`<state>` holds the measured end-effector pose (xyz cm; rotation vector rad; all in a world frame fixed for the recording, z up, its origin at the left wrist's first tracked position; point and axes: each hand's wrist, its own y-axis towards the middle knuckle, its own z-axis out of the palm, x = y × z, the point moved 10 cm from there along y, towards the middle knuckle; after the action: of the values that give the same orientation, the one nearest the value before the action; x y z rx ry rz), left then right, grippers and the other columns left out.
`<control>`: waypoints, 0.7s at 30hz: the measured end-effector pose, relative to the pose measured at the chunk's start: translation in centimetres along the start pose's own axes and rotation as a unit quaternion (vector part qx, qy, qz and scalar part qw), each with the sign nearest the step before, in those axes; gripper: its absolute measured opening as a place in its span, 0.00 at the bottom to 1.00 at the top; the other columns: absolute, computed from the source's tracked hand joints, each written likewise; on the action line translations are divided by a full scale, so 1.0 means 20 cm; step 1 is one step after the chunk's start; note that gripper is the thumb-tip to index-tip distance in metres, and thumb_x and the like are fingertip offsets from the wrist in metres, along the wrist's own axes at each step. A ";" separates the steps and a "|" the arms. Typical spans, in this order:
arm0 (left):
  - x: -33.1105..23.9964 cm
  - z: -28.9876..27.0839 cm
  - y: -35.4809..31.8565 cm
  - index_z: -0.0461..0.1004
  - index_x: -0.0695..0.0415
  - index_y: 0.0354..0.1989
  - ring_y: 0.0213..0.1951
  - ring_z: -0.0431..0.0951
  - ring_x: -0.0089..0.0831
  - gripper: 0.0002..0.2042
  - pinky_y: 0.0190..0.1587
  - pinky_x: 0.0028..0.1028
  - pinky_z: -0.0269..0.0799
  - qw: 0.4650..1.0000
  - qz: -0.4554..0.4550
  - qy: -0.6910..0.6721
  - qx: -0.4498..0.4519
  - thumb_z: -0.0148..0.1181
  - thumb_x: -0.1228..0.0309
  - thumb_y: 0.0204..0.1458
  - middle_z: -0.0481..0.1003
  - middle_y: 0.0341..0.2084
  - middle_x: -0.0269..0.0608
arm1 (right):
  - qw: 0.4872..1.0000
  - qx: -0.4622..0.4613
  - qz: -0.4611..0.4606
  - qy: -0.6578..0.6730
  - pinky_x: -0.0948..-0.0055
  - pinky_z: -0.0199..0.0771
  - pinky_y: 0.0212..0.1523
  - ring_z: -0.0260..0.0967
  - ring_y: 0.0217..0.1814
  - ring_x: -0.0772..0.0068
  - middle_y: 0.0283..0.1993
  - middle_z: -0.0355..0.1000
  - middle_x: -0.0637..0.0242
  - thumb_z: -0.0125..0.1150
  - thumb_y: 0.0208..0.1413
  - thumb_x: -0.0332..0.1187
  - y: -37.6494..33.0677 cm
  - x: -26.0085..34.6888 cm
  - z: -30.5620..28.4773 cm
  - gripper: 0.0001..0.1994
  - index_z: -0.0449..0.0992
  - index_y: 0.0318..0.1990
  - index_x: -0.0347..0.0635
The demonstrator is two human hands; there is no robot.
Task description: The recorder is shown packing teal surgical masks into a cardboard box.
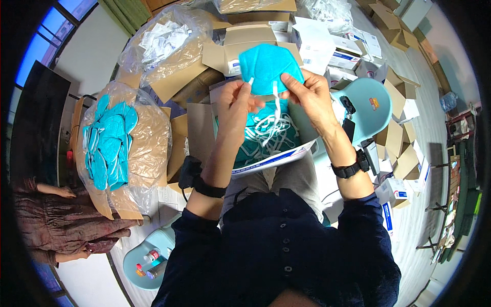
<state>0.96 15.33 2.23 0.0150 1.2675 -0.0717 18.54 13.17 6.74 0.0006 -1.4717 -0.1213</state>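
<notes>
A teal face mask (268,64) with white elastic straps is held up in front of me, above a carton. My left hand (236,98) is closed, its thumb and finger pinching a white strap at the mask's lower left corner. At the lower right edge, my right hand (311,96) grips the mask between thumb and fingers. From the mask's lower edge a white strap (277,105) hangs down. In the open white carton (276,162) on my lap lie several more teal masks (249,146) with tangled white straps.
To the left, a plastic-lined carton (151,148) holds a heap of teal masks (111,138). A pale blue stool (369,110) stands at the right, another stool (134,263) with bottles at the lower left. Cardboard boxes (240,36) crowd the far side. Another person's sleeve (46,256) shows at left.
</notes>
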 end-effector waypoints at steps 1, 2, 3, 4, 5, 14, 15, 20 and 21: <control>0.04 0.02 -0.01 0.73 0.60 0.37 0.25 0.70 0.17 0.10 0.28 0.18 0.65 0.999 -0.038 -0.017 0.010 0.60 0.65 0.57 0.74 0.28 0.34 | 0.999 -0.026 -0.038 -0.020 0.85 0.57 0.22 0.61 0.21 0.89 0.22 0.73 0.73 0.62 0.58 0.33 0.00 0.03 -0.03 0.08 0.79 0.30 0.39; 0.06 0.04 -0.02 0.73 0.59 0.38 0.26 0.69 0.17 0.10 0.28 0.17 0.63 0.998 -0.053 -0.016 0.018 0.59 0.65 0.58 0.73 0.28 0.34 | 0.995 -0.051 -0.076 -0.039 0.85 0.56 0.21 0.60 0.21 0.90 0.21 0.73 0.73 0.62 0.58 0.33 0.00 0.05 -0.07 0.08 0.80 0.30 0.39; 0.07 0.06 -0.03 0.73 0.59 0.39 0.27 0.68 0.17 0.10 0.28 0.17 0.62 0.997 -0.068 -0.014 0.025 0.59 0.65 0.58 0.73 0.29 0.33 | 0.989 -0.077 -0.114 -0.059 0.84 0.54 0.21 0.59 0.21 0.90 0.21 0.72 0.74 0.62 0.58 0.33 0.00 0.09 -0.10 0.08 0.80 0.30 0.40; 0.08 0.08 -0.05 0.74 0.58 0.40 0.28 0.67 0.16 0.10 0.28 0.16 0.60 0.996 -0.086 -0.012 0.030 0.58 0.64 0.59 0.73 0.30 0.32 | 0.989 -0.080 -0.120 -0.031 0.84 0.52 0.20 0.58 0.20 0.91 0.20 0.71 0.75 0.62 0.58 0.34 0.00 0.08 -0.10 0.09 0.80 0.28 0.39; 0.10 0.11 -0.06 0.74 0.58 0.40 0.28 0.67 0.16 0.10 0.28 0.16 0.59 0.993 -0.104 -0.033 0.046 0.58 0.64 0.58 0.73 0.29 0.31 | 0.988 -0.084 -0.125 -0.033 0.84 0.52 0.20 0.58 0.20 0.91 0.21 0.71 0.75 0.62 0.58 0.33 0.01 0.06 -0.11 0.09 0.80 0.28 0.39; 0.06 0.24 -0.06 0.76 0.58 0.37 0.31 0.67 0.19 0.15 0.37 0.21 0.62 0.992 -0.037 0.005 0.118 0.52 0.59 0.61 0.70 0.25 0.29 | 0.990 -0.103 -0.086 -0.052 0.82 0.52 0.20 0.56 0.20 0.89 0.20 0.70 0.76 0.63 0.55 0.33 0.04 -0.01 -0.12 0.11 0.78 0.23 0.40; 0.02 0.24 -0.06 0.76 0.59 0.36 0.31 0.68 0.21 0.17 0.38 0.23 0.62 0.992 -0.017 0.000 0.128 0.49 0.57 0.63 0.69 0.23 0.30 | 0.990 -0.112 -0.062 -0.065 0.81 0.51 0.20 0.56 0.19 0.89 0.20 0.70 0.76 0.63 0.55 0.33 0.07 -0.05 -0.17 0.11 0.77 0.22 0.40; -0.16 0.15 -0.05 0.63 0.57 0.28 0.34 0.68 0.30 0.14 0.47 0.32 0.60 0.910 0.003 -0.278 0.307 0.43 0.63 0.65 0.66 0.28 0.35 | 0.984 -0.176 0.008 0.028 0.82 0.49 0.18 0.54 0.16 0.86 0.18 0.67 0.75 0.62 0.56 0.34 0.15 -0.19 -0.38 0.11 0.74 0.22 0.45; -0.13 0.08 -0.02 0.63 0.57 0.28 0.34 0.68 0.30 0.14 0.46 0.31 0.62 0.909 -0.013 -0.302 0.287 0.43 0.63 0.65 0.66 0.29 0.35 | 0.982 -0.187 0.021 0.034 0.81 0.49 0.18 0.53 0.15 0.86 0.17 0.66 0.75 0.62 0.56 0.33 0.15 -0.20 -0.40 0.11 0.73 0.21 0.45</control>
<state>1.67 14.87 5.17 0.4532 0.5900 -0.4405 26.45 15.82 2.28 -0.3285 -1.3621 -0.3589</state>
